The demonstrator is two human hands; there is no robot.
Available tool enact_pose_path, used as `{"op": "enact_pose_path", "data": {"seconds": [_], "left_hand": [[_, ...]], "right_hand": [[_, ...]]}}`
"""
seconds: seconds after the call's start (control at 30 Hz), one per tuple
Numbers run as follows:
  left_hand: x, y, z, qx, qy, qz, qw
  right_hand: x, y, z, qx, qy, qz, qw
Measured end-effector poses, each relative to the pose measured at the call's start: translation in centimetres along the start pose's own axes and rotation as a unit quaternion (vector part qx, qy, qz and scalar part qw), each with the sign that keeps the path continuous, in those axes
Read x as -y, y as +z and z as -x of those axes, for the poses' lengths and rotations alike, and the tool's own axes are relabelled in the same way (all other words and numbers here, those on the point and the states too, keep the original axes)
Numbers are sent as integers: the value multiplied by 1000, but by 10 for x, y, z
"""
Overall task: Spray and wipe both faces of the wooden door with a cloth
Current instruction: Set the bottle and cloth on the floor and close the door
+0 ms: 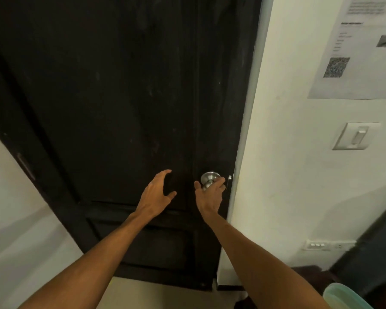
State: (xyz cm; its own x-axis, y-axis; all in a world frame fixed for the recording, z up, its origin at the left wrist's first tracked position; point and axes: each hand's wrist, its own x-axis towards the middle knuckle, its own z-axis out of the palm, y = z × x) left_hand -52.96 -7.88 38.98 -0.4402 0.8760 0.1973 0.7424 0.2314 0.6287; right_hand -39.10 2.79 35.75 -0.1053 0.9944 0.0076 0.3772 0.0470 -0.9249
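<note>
- Head view, hands: we find the left hand [156, 192] released, fingers spread and lightly bent, thumb apart, holding nothing. It sits close to the door face, just left of the knob (contact with the wood cannot be confirmed).
- The right hand [211, 195] grasps the metal door knob [210, 176] from below. Its fingers curl round the knob's right side and the thumb stands on the left.
- Task item: the wooden door [120, 97] is dark and panelled and fills the left and centre of the view. The knob sits near its right edge, about halfway down.
- Door surface: we note faint pale smears and streaks across the upper panel.
- Surroundings: a pale wall [288, 152] adjoins the door on the right. It carries a printed sheet [354, 52] (text unreadable), a light switch [355, 136] below it, and a socket plate [328, 245] low down.
- A pale green object [343, 296] is cut off at the bottom right corner; we cannot identify it.
</note>
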Motion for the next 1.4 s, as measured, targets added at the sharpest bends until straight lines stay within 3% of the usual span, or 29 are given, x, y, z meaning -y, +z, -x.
{"op": "enact_pose_path", "data": {"seconds": [0.17, 0.3, 0.5, 0.83, 1.03, 1.23, 1.4], "left_hand": [[22, 13, -21, 20, 12, 1, 1000], [35, 15, -36, 48, 21, 9, 999], [51, 18, -58, 59, 24, 11, 998], [54, 20, -88, 58, 27, 12, 998], [38, 10, -84, 44, 31, 2, 999], [32, -2, -66, 36, 20, -10, 999], [31, -9, -50, 5, 8, -29, 1000]], "right_hand": [[-7, 20, -19, -109, 11, -100, 989], [-5, 25, -41, -125, 70, -232, 962], [9, 29, -82, -63, 262, -447, 853], [17, 36, -114, -74, 301, -483, 819], [23, 30, -111, -62, 294, -476, 827], [20, 22, -104, -38, 270, -422, 865], [16, 15, -100, 3, 189, -306, 933]]}}
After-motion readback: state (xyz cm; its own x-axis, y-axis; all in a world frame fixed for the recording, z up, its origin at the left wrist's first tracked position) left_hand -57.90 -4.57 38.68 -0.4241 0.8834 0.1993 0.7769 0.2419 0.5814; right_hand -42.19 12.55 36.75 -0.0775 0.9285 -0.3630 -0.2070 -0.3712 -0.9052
